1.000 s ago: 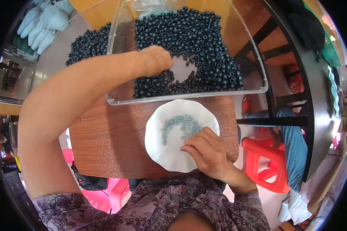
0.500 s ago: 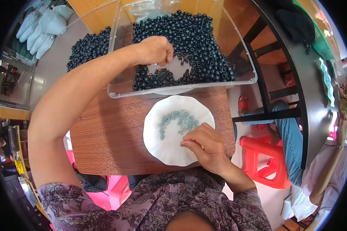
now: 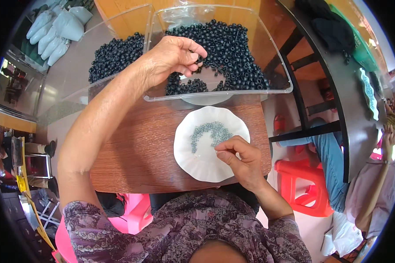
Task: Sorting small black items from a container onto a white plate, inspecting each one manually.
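My left hand point(image 3: 176, 59) is over a clear plastic bin point(image 3: 215, 92), its thumb and forefinger pinching a small black bead point(image 3: 200, 58). Round black beads point(image 3: 219, 41) with holes fill much of the bin around a bare patch of its floor. On the wooden table, a white scalloped plate point(image 3: 186, 164) carries a curved band of tiny clear, bluish pellets point(image 3: 213, 128). My right hand point(image 3: 241, 158) hovers at the plate's right side, thumb and forefinger pressed together beside the pellets. Whatever lies between those fingertips is too small to make out.
A second clear bin with more black beads point(image 3: 114, 57) adjoins on the left. White filled bags point(image 3: 68, 26) lie farther left. To the right are a dark table point(image 3: 333, 87), a red stool point(image 3: 300, 188) and a seated person point(image 3: 331, 162).
My left hand has lifted from the beads and turned, now showing a black bead in its pinch. My right hand stays pinched near the plate; the whole view has shifted slightly.
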`<action>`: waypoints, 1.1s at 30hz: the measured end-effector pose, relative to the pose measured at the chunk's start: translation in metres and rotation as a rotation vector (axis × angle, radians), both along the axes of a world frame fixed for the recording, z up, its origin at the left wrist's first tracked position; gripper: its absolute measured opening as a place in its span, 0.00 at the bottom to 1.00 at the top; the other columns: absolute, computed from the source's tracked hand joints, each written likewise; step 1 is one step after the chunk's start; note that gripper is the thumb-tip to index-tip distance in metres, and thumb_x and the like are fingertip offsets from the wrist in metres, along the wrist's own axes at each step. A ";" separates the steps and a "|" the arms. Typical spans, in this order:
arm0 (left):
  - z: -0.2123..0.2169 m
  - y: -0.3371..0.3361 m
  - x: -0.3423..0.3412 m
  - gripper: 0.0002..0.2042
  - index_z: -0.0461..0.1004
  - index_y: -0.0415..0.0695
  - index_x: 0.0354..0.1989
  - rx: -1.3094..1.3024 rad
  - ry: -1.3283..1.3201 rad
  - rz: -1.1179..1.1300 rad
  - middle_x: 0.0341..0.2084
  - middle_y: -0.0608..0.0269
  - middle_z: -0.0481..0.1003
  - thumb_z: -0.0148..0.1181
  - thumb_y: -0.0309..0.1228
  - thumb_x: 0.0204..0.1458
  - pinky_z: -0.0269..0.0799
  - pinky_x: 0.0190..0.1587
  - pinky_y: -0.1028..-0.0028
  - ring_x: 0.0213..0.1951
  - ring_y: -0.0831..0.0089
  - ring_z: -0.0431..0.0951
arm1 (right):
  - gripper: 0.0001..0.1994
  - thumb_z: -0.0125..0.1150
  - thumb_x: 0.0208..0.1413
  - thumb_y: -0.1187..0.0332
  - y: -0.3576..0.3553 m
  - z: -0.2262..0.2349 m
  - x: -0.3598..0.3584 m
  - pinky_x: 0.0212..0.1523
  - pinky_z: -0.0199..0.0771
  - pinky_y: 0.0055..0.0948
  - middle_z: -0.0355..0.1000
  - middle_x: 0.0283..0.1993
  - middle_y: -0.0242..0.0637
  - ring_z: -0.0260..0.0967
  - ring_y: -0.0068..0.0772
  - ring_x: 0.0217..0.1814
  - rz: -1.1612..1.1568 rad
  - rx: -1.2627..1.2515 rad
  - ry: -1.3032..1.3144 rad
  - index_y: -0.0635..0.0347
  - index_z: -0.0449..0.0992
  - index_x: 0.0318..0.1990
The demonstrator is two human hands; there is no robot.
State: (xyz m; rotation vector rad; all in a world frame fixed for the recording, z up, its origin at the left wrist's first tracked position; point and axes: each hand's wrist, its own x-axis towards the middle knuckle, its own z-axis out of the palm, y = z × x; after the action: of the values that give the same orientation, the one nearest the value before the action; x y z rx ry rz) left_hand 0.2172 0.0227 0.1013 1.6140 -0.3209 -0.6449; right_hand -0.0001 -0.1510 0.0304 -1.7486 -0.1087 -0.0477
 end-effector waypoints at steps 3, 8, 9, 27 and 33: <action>0.005 0.000 -0.007 0.08 0.71 0.36 0.39 -0.081 0.045 0.005 0.29 0.60 0.74 0.54 0.24 0.51 0.72 0.34 0.78 0.28 0.78 0.73 | 0.06 0.58 0.47 0.80 0.001 0.001 0.000 0.34 0.63 0.17 0.69 0.30 0.30 0.64 0.18 0.32 -0.010 -0.001 0.000 0.64 0.75 0.34; 0.013 0.003 -0.030 0.09 0.70 0.34 0.40 -0.286 0.066 0.014 0.31 0.56 0.74 0.55 0.23 0.51 0.72 0.33 0.77 0.30 0.74 0.75 | 0.06 0.58 0.48 0.80 0.000 0.017 0.008 0.36 0.64 0.17 0.70 0.31 0.30 0.65 0.17 0.34 -0.050 0.028 -0.026 0.66 0.75 0.35; 0.014 0.005 -0.036 0.10 0.70 0.32 0.41 -0.358 0.062 0.000 0.32 0.55 0.74 0.55 0.23 0.50 0.73 0.32 0.76 0.32 0.72 0.75 | 0.06 0.59 0.48 0.79 0.000 0.022 0.011 0.36 0.65 0.17 0.71 0.32 0.30 0.66 0.17 0.34 -0.063 0.046 -0.042 0.66 0.75 0.35; -0.039 -0.012 -0.171 0.10 0.74 0.36 0.39 -0.476 -0.281 0.359 0.35 0.63 0.73 0.59 0.19 0.46 0.67 0.40 0.81 0.34 0.79 0.71 | 0.11 0.58 0.49 0.75 0.021 0.042 0.011 0.28 0.61 0.17 0.71 0.29 0.35 0.65 0.20 0.28 -0.064 0.631 0.225 0.71 0.72 0.40; -0.045 -0.008 -0.180 0.11 0.76 0.38 0.37 -0.312 -0.564 0.327 0.34 0.64 0.73 0.61 0.18 0.43 0.68 0.39 0.80 0.35 0.77 0.72 | 0.09 0.59 0.48 0.75 0.016 0.033 0.003 0.27 0.61 0.17 0.71 0.27 0.35 0.66 0.20 0.27 -0.046 0.623 0.229 0.70 0.73 0.37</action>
State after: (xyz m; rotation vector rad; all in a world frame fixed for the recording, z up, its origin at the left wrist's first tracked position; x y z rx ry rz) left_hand 0.0376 0.0146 0.0566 1.4741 -0.5256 0.1193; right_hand 0.0033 -0.1346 0.0636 -1.1232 0.1067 0.0785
